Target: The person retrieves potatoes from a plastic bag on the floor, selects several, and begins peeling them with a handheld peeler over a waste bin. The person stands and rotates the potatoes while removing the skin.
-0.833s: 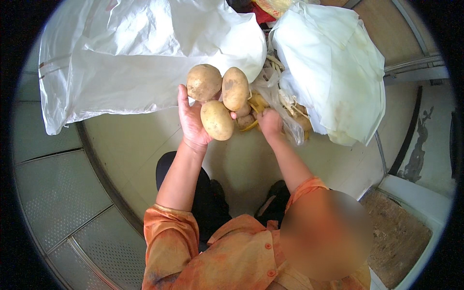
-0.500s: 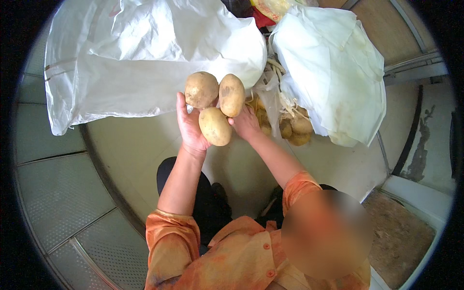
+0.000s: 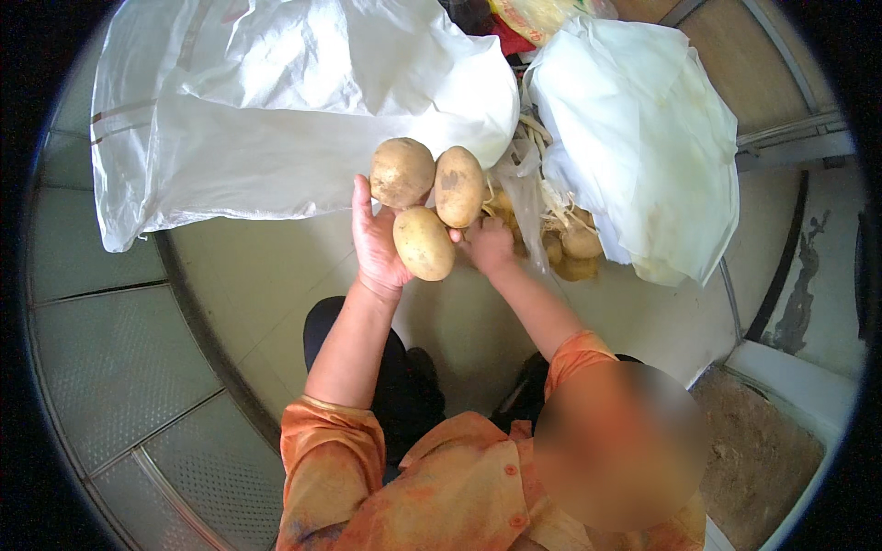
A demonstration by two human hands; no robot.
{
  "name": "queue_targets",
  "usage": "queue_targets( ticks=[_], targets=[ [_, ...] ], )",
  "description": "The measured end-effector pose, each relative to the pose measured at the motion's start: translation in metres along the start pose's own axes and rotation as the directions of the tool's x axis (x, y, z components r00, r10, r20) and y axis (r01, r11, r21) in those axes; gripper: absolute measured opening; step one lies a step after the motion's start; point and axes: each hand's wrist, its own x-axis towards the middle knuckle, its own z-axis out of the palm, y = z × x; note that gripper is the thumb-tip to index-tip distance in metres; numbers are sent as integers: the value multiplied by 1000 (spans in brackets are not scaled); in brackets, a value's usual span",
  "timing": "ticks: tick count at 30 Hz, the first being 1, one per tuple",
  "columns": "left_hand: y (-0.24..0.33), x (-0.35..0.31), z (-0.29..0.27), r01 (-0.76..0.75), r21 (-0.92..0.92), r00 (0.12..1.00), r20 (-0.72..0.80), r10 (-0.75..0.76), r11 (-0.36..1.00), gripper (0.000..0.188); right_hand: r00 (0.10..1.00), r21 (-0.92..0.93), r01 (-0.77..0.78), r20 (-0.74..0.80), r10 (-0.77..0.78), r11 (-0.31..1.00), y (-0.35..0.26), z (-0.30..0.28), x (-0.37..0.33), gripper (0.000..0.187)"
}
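My left hand is palm up with three potatoes gathered in it. A large round potato sits at the far left, an oval potato with a dark patch beside it, and a smooth yellowish potato nearest me. Just right of them is my right hand, its fingers curled and partly hidden; what they grip, if anything, does not show. It is next to a thin clear plastic bag and more potatoes low on the floor.
A big white woven sack lies across the far left. Another white sack bulges at the right, with pale dry stalks along its edge. Perforated metal panels line the left, and a brown mat lies at lower right.
The view has shifted slightly, and my left hand with the three potatoes is a little farther right. My right hand has come away from beneath the oval potato, and its fingers look more curled.
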Motion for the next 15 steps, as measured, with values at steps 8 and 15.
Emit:
queue_targets(
  ticks=[8, 15],
  targets=[
    [3, 4, 2, -44, -12, 999, -18, 44, 999, 79, 997, -74, 35, 64, -30, 997, -18, 37, -3, 36],
    [5, 0, -1, -36, 6, 999, -5, 36, 999, 80, 990, 192, -142, 45, 136, 971, -3, -1, -5, 57]
  ],
)
